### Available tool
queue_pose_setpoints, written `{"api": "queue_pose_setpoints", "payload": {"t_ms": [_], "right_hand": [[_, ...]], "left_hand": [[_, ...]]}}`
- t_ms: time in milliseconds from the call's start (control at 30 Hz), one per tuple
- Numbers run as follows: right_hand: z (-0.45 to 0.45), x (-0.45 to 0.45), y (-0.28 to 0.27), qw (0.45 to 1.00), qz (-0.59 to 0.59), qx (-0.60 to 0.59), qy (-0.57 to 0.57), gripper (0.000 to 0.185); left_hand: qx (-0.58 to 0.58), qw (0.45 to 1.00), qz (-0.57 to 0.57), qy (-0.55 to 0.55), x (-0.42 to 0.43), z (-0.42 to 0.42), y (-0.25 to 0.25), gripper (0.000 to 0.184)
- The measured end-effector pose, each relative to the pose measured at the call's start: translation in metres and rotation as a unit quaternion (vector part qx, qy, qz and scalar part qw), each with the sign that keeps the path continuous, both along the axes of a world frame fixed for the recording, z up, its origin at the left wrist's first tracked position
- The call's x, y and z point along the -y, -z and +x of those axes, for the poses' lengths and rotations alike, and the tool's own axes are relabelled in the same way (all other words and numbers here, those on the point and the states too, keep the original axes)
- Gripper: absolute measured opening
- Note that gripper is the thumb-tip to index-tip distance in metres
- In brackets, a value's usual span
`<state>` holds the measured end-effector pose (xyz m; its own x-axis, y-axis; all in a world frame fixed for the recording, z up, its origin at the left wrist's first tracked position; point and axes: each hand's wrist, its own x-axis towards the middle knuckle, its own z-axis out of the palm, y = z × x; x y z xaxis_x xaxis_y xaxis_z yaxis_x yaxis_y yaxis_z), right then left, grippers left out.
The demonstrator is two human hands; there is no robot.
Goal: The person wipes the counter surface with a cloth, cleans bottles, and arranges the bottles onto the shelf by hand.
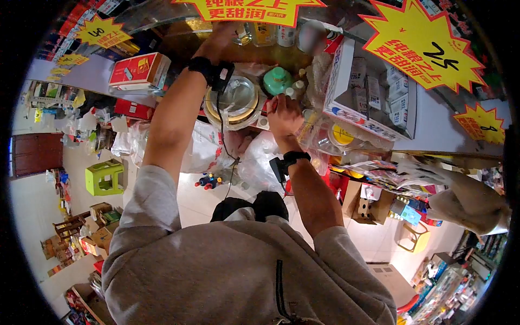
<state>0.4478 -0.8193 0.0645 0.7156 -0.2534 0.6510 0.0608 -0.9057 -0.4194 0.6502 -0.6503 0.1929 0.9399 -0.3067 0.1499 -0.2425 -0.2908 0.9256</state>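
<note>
My left hand (220, 36) reaches up to a shelf of bottles at the top of the view. A yellow starburst price sign (254, 10) hides its fingers, and a clear bottle (242, 33) stands just to its right. Lower down, my right hand (285, 116) is closed, with fingers curled; what they hold, if anything, is hidden. Right above this hand sits a rounded green container (278, 81), with small white-capped bottles (296, 89) beside it. Between my arms stands a round, clear-topped jar or stack of lids (233, 97).
An open carton of small white boxes (371, 92) stands at the right. Red and white cartons (140, 72) lie left of my left arm. Plastic bags (265, 162) hang below the counter. A green stool (104, 177) is on the floor. More price signs (425, 46) hang above.
</note>
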Motion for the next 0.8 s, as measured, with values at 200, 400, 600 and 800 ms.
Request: {"api": "queue_pose_setpoints", "payload": {"t_ms": [200, 400, 600, 800], "right_hand": [[-0.002, 0.002, -0.002, 1.000, 0.015, -0.016, -0.018, 0.016], [-0.006, 0.003, -0.011, 0.998, 0.035, -0.030, -0.051, 0.016], [-0.007, 0.000, -0.010, 0.999, -0.001, -0.049, -0.021, 0.017], [-0.003, -0.001, -0.005, 0.999, -0.012, -0.032, -0.008, 0.018]], "left_hand": [[0.096, 0.994, 0.054, 0.026, -0.020, 0.023, 0.025, 0.049], [0.153, 0.970, 0.136, -0.129, -0.032, 0.129, 0.122, 0.065], [0.190, 0.976, 0.030, -0.104, -0.013, 0.102, 0.109, 0.063], [0.323, 0.868, 0.136, -0.352, 0.037, -0.005, 0.048, 0.056]]}}
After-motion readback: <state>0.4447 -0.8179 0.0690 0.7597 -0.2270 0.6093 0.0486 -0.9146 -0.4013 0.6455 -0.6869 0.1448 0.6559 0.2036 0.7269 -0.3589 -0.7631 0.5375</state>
